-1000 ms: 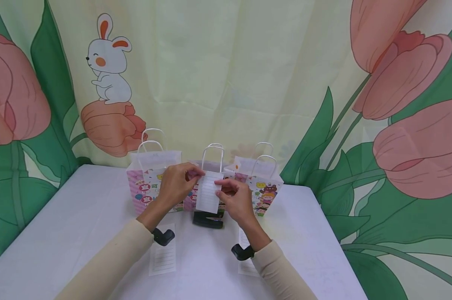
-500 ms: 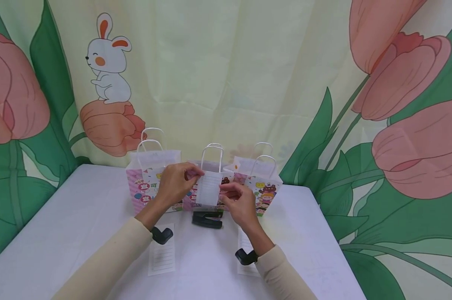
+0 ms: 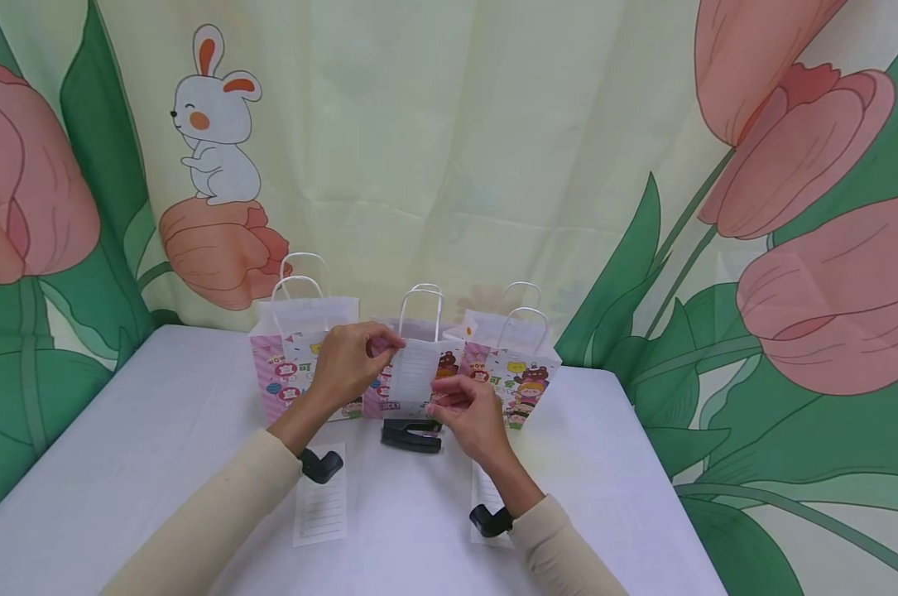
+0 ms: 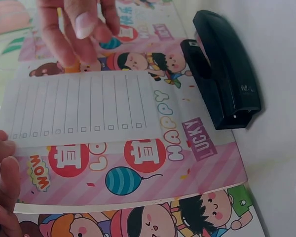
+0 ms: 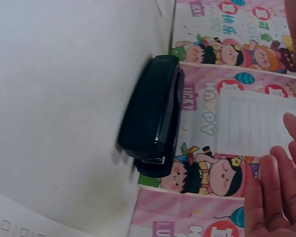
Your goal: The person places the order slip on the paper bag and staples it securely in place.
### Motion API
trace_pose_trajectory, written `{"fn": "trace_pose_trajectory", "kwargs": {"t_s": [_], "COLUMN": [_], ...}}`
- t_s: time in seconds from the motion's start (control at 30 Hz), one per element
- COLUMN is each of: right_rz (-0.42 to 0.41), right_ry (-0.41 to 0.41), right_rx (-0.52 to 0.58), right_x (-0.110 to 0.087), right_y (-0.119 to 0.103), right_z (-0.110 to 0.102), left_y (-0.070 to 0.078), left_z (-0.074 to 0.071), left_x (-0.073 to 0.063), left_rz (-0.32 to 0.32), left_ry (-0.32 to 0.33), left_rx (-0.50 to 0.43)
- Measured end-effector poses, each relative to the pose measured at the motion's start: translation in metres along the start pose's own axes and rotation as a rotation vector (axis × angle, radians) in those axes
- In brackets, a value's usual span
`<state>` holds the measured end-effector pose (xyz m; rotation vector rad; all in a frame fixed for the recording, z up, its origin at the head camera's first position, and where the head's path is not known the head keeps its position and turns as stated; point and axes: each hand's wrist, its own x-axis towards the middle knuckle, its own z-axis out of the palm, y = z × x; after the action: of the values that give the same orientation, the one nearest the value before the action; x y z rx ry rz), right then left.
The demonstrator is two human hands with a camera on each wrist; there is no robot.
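A lined paper slip (image 3: pixel 415 372) with small checkboxes lies against the front of the middle paper gift bag (image 3: pixel 449 364). My left hand (image 3: pixel 352 358) pinches its upper left corner, just below the bag's white handle. In the left wrist view, the slip (image 4: pixel 84 106) covers part of the bag's pink-and-cartoon print. My right hand (image 3: pixel 473 414) is beside the slip's lower right edge, thumb and fingers apart with nothing between them. Its fingers (image 5: pixel 274 192) look relaxed in the right wrist view. A black stapler (image 3: pixel 411 436) rests on the table just in front of the middle bag.
Matching gift bags stand at the left (image 3: pixel 277 381) and right (image 3: pixel 526 389) of the middle one. Two more lined slips lie on the white table, one nearer the left forearm (image 3: pixel 322 505), the other partly under the right wrist (image 3: pixel 482 480). A tulip-print curtain (image 3: pixel 493 165) hangs behind.
The slip has gone from standing off the bag to lying flatter against it. My right hand has come away from its right edge and moved slightly lower. The left hand keeps its place.
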<state>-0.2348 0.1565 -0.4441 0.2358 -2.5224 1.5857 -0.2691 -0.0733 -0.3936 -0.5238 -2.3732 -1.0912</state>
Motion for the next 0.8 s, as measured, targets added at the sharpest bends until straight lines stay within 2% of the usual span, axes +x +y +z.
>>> {"fn": "trace_pose_trajectory", "kwargs": {"t_s": [0.33,0.53,0.8], "right_rz": [-0.03,-0.04,0.018], "right_ry": [-0.171,-0.206,-0.265], "right_rx": [-0.026,-0.057,-0.114], "right_x": [-0.003,-0.001,-0.001], "right_y": [0.012,0.017,0.021], "right_z": [0.006,0.014,0.023], "left_y": [0.0,-0.001,-0.002], "left_z": [0.0,0.0,0.0], "left_x": [0.002,0.002,0.002], "left_rz": [0.005,0.012,0.002], "left_ry": [-0.002,-0.001,-0.005], "left_rx": [0.005,0.004,-0.004]}}
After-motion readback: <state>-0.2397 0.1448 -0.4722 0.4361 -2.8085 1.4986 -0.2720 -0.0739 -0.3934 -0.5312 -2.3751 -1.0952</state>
